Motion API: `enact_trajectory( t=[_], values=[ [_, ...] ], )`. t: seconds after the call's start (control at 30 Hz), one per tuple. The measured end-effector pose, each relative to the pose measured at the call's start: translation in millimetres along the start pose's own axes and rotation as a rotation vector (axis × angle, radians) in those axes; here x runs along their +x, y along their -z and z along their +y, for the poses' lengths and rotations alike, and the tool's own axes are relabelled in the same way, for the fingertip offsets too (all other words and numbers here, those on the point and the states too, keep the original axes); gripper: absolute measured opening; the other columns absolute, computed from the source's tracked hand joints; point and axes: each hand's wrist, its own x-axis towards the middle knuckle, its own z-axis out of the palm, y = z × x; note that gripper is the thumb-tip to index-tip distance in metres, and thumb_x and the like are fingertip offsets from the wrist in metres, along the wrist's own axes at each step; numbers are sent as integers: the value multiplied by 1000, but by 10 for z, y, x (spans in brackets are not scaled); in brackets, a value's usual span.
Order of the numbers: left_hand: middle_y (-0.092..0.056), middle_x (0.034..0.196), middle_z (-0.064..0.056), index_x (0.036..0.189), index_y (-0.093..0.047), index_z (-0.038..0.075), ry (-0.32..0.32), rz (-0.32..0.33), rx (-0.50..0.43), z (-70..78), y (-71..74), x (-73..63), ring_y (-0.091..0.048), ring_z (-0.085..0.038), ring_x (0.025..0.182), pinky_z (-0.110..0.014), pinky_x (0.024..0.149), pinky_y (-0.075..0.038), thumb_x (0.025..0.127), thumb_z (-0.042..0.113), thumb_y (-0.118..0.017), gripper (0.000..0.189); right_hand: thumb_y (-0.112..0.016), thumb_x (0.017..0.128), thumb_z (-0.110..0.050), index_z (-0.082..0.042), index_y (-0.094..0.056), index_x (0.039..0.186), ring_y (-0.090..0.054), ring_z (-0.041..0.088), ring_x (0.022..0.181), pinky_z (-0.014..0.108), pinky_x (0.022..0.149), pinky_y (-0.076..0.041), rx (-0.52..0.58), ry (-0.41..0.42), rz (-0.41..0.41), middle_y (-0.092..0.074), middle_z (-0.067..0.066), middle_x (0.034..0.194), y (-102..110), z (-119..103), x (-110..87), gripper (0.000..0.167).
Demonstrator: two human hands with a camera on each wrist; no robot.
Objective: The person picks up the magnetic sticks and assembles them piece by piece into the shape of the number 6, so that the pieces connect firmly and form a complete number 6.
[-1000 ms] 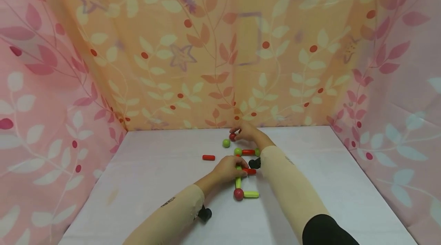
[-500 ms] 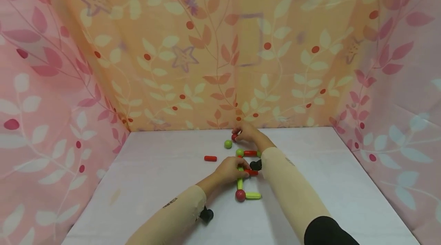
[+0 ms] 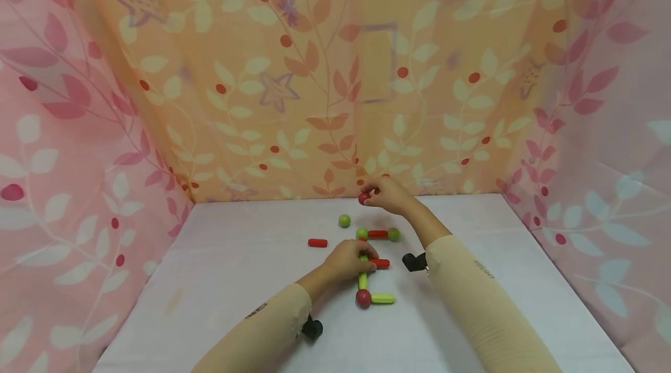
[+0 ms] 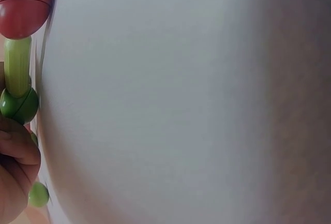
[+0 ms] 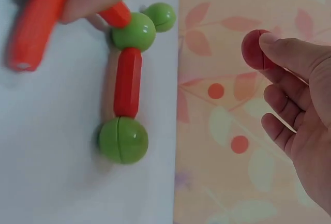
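On my feed the right hand (image 3: pixel 386 195) pinches the red ball (image 3: pixel 364 198) between thumb and finger, the other fingers loosely bent, holding it up at the table's far edge. The left hand (image 3: pixel 346 259) curls its fingers closely around the middle ball (image 3: pixel 363 257), where the red rod (image 3: pixel 380 263) juts right; the grip hides part of that joint. Near it, a yellow rod (image 3: pixel 363 281) runs to the near ball (image 3: pixel 363 298). A green ball (image 3: pixel 344 220) and a loose rod (image 3: pixel 317 243) lie apart, far and left.

I judge the step in hand to be carrying a ball while steadying the joined pieces. To me, the next move calls for a firm left hold and a careful, aligned approach by the right, clear of the far rod (image 3: pixel 377 234).
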Motion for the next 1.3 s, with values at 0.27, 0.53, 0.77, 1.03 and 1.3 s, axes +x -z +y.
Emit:
enact_trajectory(
  t=[0.27,0.53,0.77,1.03,1.3],
  values=[
    [-59,82,19,86,-65,37,-15,8,1,-54,52,16,-51,-7,80,-24,63,-45,76,33,-73,14,-75,75,-26,-22,-67,101,-53,24,93,35,76,-42,17,-6,54,-62,-10,94,1,-41,-532,28],
    [-60,84,19,86,-65,37,-12,30,-17,-98,76,-3,-51,-8,81,-25,64,-45,76,32,-74,14,-75,75,-31,-26,-66,104,-53,23,94,35,75,-40,58,-114,49,-61,-14,95,-169,67,-981,30],
    [-59,86,19,88,-65,37,12,20,-25,-102,78,-21,-51,-9,82,-26,64,-45,76,35,-73,15,-75,74,-32,-24,-67,104,-52,23,93,34,72,-40,92,-185,39,-60,-13,95,-292,164,-1230,32],
    [-59,89,19,91,-65,36,14,20,-10,-98,106,-15,-51,-9,85,-25,70,-45,76,38,-72,17,-76,73,-24,-22,-67,103,-50,18,87,32,69,-41,134,-258,10,-60,-9,90,-443,264,-1345,31],
    [-58,87,16,94,-65,34,33,-9,-36,-71,125,-22,-51,-10,85,-27,72,-43,77,37,-72,19,-75,74,-21,-21,-67,103,-51,16,80,32,68,-43,197,-264,-13,-60,-4,87,-562,276,-1431,29]
  ],
)
